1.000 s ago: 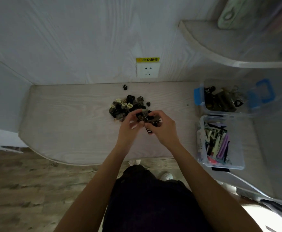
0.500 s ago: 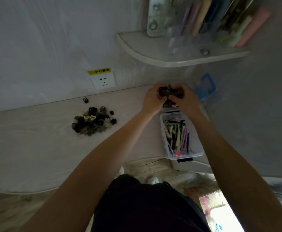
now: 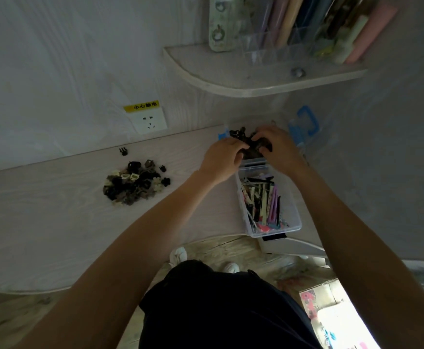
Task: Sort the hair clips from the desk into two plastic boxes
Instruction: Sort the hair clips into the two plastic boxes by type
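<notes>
Holding a bunch of dark claw clips [image 3: 250, 143] over the far box [image 3: 302, 127].
Well left of the fingers lies the clip pile [image 3: 135, 182] on the desk [image 3: 42, 210]; left hand [image 3: 222, 159] and right hand [image 3: 279, 147] curl round the bunch together; just nearer sits the slim-clip box [image 3: 297, 222].

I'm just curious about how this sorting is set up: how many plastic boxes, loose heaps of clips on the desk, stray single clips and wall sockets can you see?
Plastic boxes: 2, the near box and the far box under both hands
Heaps of clips: 1
Stray clip near the wall: 1
Wall sockets: 1
Total: 5
</notes>
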Motion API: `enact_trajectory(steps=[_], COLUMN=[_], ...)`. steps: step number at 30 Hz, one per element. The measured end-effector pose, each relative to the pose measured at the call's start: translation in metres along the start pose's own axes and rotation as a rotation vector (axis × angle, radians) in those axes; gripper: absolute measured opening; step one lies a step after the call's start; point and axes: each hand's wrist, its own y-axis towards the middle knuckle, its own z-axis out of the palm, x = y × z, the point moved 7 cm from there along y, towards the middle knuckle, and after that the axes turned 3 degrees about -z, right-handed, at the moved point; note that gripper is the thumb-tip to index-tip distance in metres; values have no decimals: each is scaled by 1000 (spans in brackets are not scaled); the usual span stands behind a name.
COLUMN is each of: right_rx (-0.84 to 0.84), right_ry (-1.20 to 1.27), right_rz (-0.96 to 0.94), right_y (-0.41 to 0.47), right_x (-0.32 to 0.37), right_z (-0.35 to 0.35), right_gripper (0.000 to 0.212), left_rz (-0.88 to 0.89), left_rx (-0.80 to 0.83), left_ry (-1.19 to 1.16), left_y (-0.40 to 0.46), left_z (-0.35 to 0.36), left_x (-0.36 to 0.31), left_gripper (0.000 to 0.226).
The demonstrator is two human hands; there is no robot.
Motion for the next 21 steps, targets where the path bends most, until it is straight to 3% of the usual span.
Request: enact_trajectory(steps=[4,6,8,12,15,18,21], right_rx=[-199,-241,-174,147,428,488,449], right_ry=[-78,-83,-62,-5,-32,-13,6], right_rz=[-127,-240,-322,-279,-127,8,41], right_y=[-12,-20,-26,-22,-18,-11,-8], right_x=[42,76,102,127,128,128,141], right_z=[1,18,52,132,183,210,226], right_gripper=[18,21,24,34,62,87,87], left_rz=[52,-35,-183,-460,-732,-939,-894], left_rx=[-306,-455,-526,-457,-237,-82,-18], left_ry=[21,-19,-32,114,149,37,-28], left_y=[-33,-64,-100,-170,-213,-236,-231], left_z=[-42,-65,-80,-89,-77,-68,-65], left_x=[14,38,71,145,204,232,237], left_gripper=[24,23,25,33,75,106,108])
